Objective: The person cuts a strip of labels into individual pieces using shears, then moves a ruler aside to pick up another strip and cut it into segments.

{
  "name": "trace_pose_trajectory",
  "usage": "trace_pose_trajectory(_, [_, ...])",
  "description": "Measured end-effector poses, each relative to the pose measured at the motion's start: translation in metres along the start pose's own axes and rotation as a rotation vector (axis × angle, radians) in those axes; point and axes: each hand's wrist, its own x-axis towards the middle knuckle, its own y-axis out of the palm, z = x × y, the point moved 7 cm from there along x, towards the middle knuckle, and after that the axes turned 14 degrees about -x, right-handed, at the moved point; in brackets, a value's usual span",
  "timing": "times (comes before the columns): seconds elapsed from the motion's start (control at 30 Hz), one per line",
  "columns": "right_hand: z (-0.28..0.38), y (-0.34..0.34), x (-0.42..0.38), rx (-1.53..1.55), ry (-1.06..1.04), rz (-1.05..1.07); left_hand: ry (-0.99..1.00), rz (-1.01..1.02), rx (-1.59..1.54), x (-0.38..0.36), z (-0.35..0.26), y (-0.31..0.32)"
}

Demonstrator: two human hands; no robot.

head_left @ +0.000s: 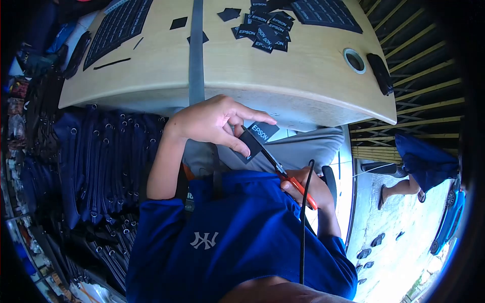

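Between the thumb and fingers of my left hand (217, 123) is a black label piece (261, 132) printed EPSON in pale letters. My right hand (305, 187) is wrapped round the orange handles of a pair of scissors (279, 166). The blades point up and left and lie across the label piece, close to my left fingertips. Both hands are above my lap, just in front of the table edge. On the table, a loose pile of cut EPSON labels (263, 31) lies beyond my hands.
The wooden table (151, 65) bears uncut label sheets (118, 30), a grey strap (196, 55) and a round hole (354, 60). Dark straps with metal rings (108, 166) hang at the left. A person's leg (401, 189) is visible at the right, near a metal gate.
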Motion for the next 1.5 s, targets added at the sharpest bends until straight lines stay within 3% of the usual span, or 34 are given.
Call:
trace_pose_trajectory(0.1, [-0.003,0.002,-0.001,0.047,0.06,0.031,0.003,-0.017,-0.009,0.0,-0.002,-0.003])
trace_pose_trajectory(0.4, [-0.023,0.011,-0.009,0.136,-0.023,-0.132,0.041,-0.084,0.027,0.021,-0.045,-0.033])
trace_pose_trajectory(0.47, [-0.027,0.015,-0.012,0.154,-0.011,-0.14,0.071,-0.196,0.044,0.037,-0.054,-0.053])
trace_pose_trajectory(0.5, [-0.025,0.015,-0.012,0.169,-0.011,-0.151,0.042,-0.207,0.208,0.048,-0.058,-0.066])
trace_pose_trajectory(0.67, [-0.022,0.011,-0.018,0.161,-0.033,-0.247,0.13,-0.323,0.392,0.096,-0.062,-0.127])
trace_pose_trajectory(0.77, [-0.024,0.01,-0.021,0.164,0.061,-0.167,0.201,-0.386,0.52,0.105,-0.053,-0.151])
trace_pose_trajectory(0.97, [-0.035,0.013,-0.019,0.197,0.101,-0.196,0.255,-0.577,0.708,0.093,-0.07,-0.152])
trace_pose_trajectory(1.13, [-0.021,0.006,-0.013,0.174,0.055,-0.24,0.304,-0.545,0.739,0.139,-0.08,-0.163])
trace_pose_trajectory(1.23, [-0.006,0.007,-0.012,0.209,-0.03,-0.245,0.3,-0.64,0.813,0.183,-0.071,-0.193])
trace_pose_trajectory(1.33, [0.0,0.011,-0.016,0.186,-0.063,-0.325,-0.063,-0.714,0.848,0.217,-0.051,-0.219])
trace_pose_trajectory(1.47, [-0.007,0.011,-0.022,0.197,-0.016,-0.304,-0.024,-0.73,0.915,0.232,-0.05,-0.224])
trace_pose_trajectory(1.5, [-0.013,0.012,-0.024,0.255,0.094,-0.224,-0.024,-0.734,0.916,0.233,-0.047,-0.225])
